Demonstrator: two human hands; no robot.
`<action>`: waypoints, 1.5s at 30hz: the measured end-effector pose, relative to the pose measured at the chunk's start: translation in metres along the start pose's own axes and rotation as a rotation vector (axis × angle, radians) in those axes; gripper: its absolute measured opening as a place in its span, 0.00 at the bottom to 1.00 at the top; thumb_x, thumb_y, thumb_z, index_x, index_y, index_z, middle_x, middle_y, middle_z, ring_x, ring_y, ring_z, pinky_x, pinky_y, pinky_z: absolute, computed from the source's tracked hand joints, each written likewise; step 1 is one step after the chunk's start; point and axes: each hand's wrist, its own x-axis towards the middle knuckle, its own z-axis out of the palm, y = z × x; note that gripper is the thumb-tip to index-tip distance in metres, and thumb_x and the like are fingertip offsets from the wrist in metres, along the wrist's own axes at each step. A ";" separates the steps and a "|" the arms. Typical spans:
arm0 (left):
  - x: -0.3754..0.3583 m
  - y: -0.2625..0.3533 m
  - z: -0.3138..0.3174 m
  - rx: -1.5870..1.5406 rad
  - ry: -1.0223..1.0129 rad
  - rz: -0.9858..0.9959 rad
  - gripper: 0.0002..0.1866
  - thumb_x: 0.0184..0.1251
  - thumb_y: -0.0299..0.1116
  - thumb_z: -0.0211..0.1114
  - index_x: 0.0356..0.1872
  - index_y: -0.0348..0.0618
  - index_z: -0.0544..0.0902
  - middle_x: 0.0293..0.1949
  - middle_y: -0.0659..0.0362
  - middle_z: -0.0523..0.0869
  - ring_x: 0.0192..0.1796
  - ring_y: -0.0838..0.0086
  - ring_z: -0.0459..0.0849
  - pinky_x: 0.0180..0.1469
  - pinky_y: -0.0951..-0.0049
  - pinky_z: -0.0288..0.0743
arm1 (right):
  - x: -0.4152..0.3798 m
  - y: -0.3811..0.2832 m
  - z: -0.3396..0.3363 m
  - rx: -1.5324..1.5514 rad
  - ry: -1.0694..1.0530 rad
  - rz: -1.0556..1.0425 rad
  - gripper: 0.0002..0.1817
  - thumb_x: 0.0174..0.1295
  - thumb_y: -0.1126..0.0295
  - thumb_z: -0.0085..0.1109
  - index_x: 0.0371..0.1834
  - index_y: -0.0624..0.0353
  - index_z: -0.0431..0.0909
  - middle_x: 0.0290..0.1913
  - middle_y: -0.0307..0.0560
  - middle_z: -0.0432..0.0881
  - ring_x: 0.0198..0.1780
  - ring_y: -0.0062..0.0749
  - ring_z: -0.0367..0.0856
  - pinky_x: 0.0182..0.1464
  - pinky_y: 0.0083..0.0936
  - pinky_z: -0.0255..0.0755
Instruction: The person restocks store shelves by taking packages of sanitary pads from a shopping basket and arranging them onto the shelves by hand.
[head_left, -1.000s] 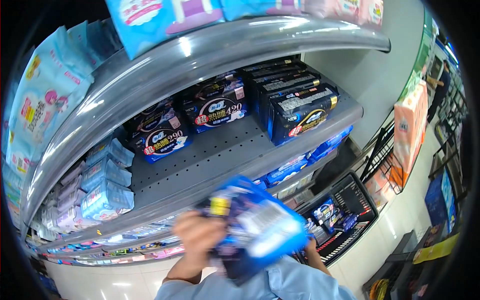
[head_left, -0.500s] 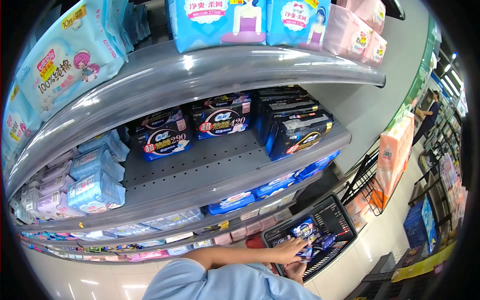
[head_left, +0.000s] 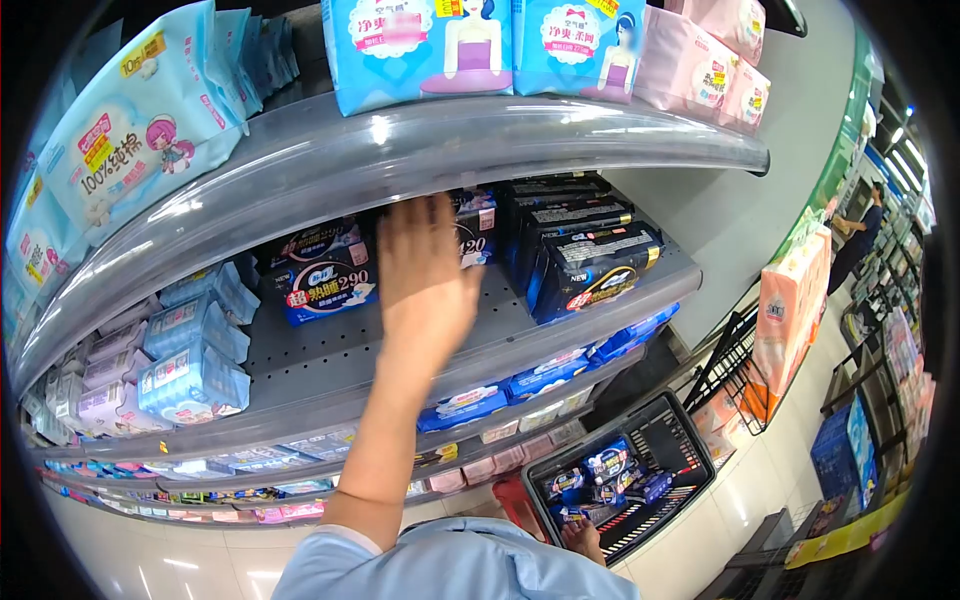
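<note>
My left hand [head_left: 425, 280] is raised to the middle shelf [head_left: 330, 350], open with fingers stretched, its back toward me. It covers most of a dark blue pack marked 420 [head_left: 477, 225]; whether it touches the pack I cannot tell. A similar pack marked 290 [head_left: 325, 280] stands just left of it. Low down, my right hand [head_left: 582, 540] grips the near rim of a black shopping basket [head_left: 690, 450] holding several blue packs [head_left: 610, 465].
More dark packs [head_left: 595, 260] stand at the shelf's right end and pale blue ones [head_left: 190, 360] at its left. Light blue packs [head_left: 420, 40] fill the shelf above. A wire rack with orange packs [head_left: 790, 300] stands right. A person [head_left: 860, 225] is far down the aisle.
A second ago both hands held a blue pack. My left hand then laid it in the basket and has now risen to the middle shelf.
</note>
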 end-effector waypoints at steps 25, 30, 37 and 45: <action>-0.034 -0.022 -0.020 -0.232 0.258 0.241 0.24 0.46 0.28 0.72 0.47 0.45 0.75 0.48 0.57 0.80 0.56 0.66 0.76 0.70 0.48 0.38 | -0.073 -0.035 0.105 -0.240 -0.143 -0.151 0.09 0.63 0.63 0.50 0.30 0.54 0.75 0.24 0.34 0.74 0.26 0.23 0.75 0.28 0.21 0.70; -0.081 -0.033 -0.026 -0.202 0.679 0.315 0.21 0.58 0.27 0.67 0.51 0.36 0.71 0.50 0.51 0.77 0.55 0.60 0.77 0.65 0.55 0.63 | -0.125 -0.049 0.136 -0.417 -0.554 -0.356 0.21 0.64 0.66 0.54 0.59 0.60 0.68 0.52 0.44 0.78 0.50 0.25 0.76 0.49 0.20 0.72; -0.178 0.045 0.026 -1.058 -0.468 -0.040 0.28 0.52 0.20 0.62 0.58 0.35 0.67 0.48 0.49 0.77 0.47 0.64 0.78 0.52 0.68 0.74 | -0.229 -0.073 0.172 -0.242 -0.853 -1.105 0.41 0.56 0.68 0.65 0.69 0.60 0.51 0.63 0.55 0.66 0.62 0.38 0.68 0.59 0.32 0.68; -0.165 0.094 0.043 -0.814 -0.957 0.387 0.31 0.55 0.26 0.64 0.62 0.35 0.66 0.62 0.45 0.68 0.64 0.56 0.67 0.65 0.64 0.59 | -0.091 -0.049 0.082 0.372 0.110 -0.216 0.23 0.55 0.55 0.64 0.49 0.54 0.70 0.47 0.43 0.75 0.47 0.30 0.75 0.47 0.35 0.73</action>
